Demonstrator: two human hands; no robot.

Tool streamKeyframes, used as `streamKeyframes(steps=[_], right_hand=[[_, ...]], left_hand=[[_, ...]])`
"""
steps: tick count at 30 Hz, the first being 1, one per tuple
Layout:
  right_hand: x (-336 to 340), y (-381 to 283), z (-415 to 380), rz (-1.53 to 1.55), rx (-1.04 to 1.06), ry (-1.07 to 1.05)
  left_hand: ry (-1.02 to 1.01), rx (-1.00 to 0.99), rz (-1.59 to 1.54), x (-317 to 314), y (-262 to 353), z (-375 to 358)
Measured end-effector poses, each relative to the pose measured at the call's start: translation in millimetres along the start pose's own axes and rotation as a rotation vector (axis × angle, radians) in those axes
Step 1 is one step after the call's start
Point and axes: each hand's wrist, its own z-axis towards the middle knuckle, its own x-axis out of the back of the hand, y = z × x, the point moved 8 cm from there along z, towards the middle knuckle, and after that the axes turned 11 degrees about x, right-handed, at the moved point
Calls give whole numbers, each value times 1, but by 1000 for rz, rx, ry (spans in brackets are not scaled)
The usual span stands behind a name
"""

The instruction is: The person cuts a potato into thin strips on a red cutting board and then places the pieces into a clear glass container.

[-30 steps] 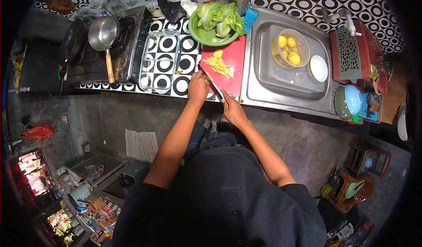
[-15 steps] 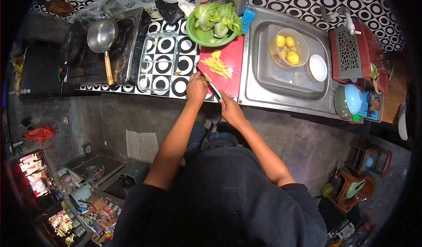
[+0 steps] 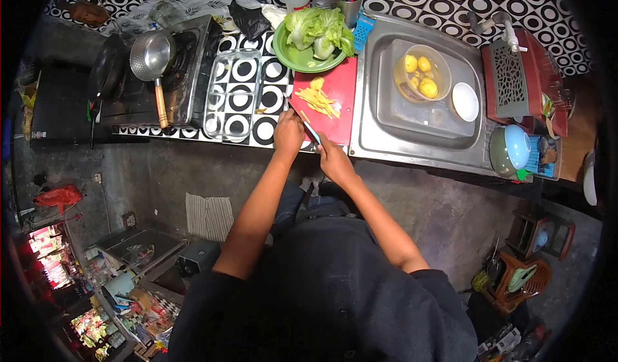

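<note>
My right hand [image 3: 335,160] is wrapped round the light-blue handle of a knife [image 3: 313,134], whose blade points up and left over the red cutting board [image 3: 341,85]. At the board's lower left edge, my left hand [image 3: 289,133] is closed with its fingers curled beside the blade; what it grips is hidden under the fingers. A thin yellow strip lies along the blade. Just beyond both hands a loose pile of yellow potato strips [image 3: 317,101] rests on the board, with a rounded potato piece [image 3: 317,83] at its top.
A green bowl of leafy greens [image 3: 315,63] stands behind the board. To the right, the steel sink [image 3: 367,117] holds a tub of peeled potatoes [image 3: 400,82] and a white bowl [image 3: 465,101]. Leftward are a glass dish [image 3: 212,104] and a saucepan [image 3: 150,56] on the stove.
Both hands stay nearly in place at the board, with the right hand and knife handle shifted slightly left. The view has tilted a little. The strips look the same.
</note>
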Motion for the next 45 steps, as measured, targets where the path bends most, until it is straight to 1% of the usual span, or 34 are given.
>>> streamKeyframes(steps=[3, 12, 15, 21, 24, 27, 30, 33, 36, 38, 42, 45], right_hand=[[1, -1, -2, -9, -37, -4], [-5, 0, 8, 11, 30, 48], [-2, 2, -4, -31, -14, 40], [-1, -9, 16, -7, -45, 34], [0, -9, 11, -5, 24, 54], [-4, 1, 4, 16, -49, 11], [-6, -3, 15, 3, -7, 63], [-8, -8, 31, 10, -39, 14], [-5, -12, 26, 30, -34, 26], [-9, -3, 18, 39, -41, 25], [-8, -4, 24, 11, -40, 46], [-12, -8, 40, -9, -30, 43]], left_hand=[[2, -2, 0, 2, -2, 1], [18, -17, 41, -1, -4, 2], [23, -20, 15, 0, -3, 2], [23, -21, 26, 5, 1, 0], [25, -27, 6, 4, 1, 1], [21, -18, -1, 5, 0, 0], [11, -22, 1, 4, 1, 0], [18, -30, 2, 3, -4, 0], [15, -28, 10, 0, -3, 2], [35, -39, 10, 0, -5, 0], [-51, 0, -19, 1, -4, 1], [-68, 7, 13, 2, -5, 2]])
